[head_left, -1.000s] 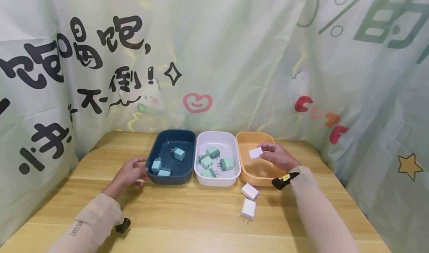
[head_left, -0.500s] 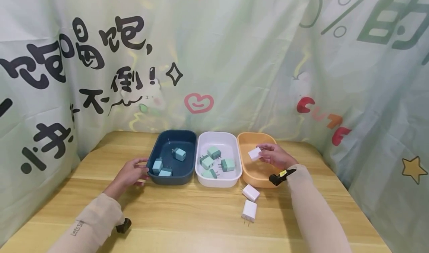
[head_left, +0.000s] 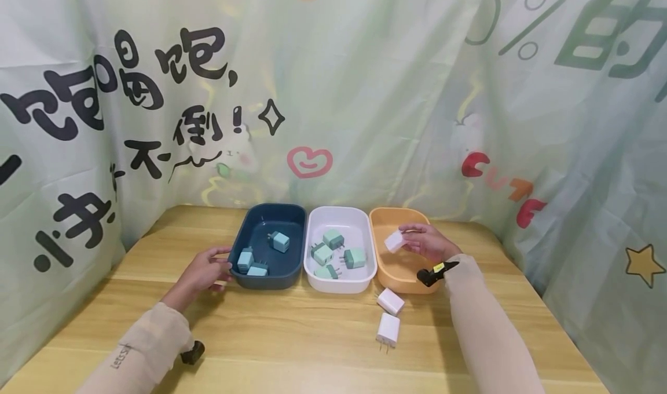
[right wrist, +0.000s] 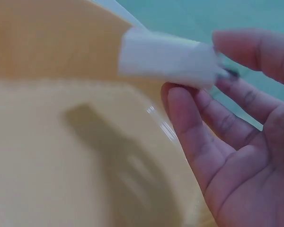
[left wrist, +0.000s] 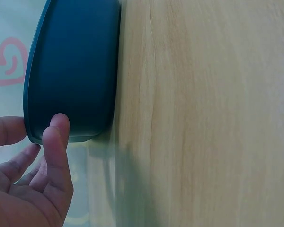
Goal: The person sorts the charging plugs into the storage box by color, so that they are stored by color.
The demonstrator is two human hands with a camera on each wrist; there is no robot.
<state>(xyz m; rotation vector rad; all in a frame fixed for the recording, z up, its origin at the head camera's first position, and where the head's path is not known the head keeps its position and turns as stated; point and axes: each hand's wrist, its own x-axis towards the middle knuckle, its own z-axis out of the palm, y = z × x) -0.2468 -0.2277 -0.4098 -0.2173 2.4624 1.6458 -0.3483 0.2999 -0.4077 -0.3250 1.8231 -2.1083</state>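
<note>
Over the orange tray [head_left: 403,281], my right hand [head_left: 429,243] pinches a white charger plug [head_left: 394,241] between thumb and fingertips. In the right wrist view this charger plug [right wrist: 165,59] is slightly blurred, its prongs toward the palm, and its shadow falls on the tray floor. My left hand [head_left: 203,269] touches the near left corner of the dark blue tray [head_left: 271,281] with relaxed fingers; the left wrist view shows the fingertips at the tray's outer wall [left wrist: 75,61]. Two more white charger plugs, one nearer the tray [head_left: 391,302] and one nearer me [head_left: 388,329], lie on the table.
Several light blue charger plugs [head_left: 279,241] lie in the dark blue tray. The white tray [head_left: 341,284] in the middle holds several green charger plugs [head_left: 355,258]. All three trays stand side by side on the wooden table [head_left: 292,342], before a printed curtain [head_left: 365,92].
My right hand has shifted slightly left over the orange tray, and the white charger plug in it has tilted. The left hand stays at the dark blue tray.
</note>
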